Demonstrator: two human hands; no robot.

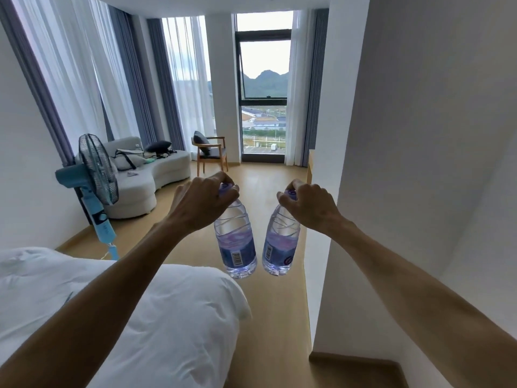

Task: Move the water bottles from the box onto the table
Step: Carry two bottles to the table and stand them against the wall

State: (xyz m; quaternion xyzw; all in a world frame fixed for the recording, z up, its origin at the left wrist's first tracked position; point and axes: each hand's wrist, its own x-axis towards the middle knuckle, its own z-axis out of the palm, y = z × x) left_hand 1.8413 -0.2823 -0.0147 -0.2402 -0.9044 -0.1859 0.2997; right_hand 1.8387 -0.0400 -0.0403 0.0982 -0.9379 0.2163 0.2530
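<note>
Bottles [235, 242] hang by their caps over the floor beside the bed [126, 303], left hand [201, 203] and right hand [307, 205] each pinched on one, so either could slip and drop.

Below me the wooden floor [268, 317] runs far toward the window; my white bed [126, 317] stands on it near left, a blue fan [95, 180] farther left.
</note>
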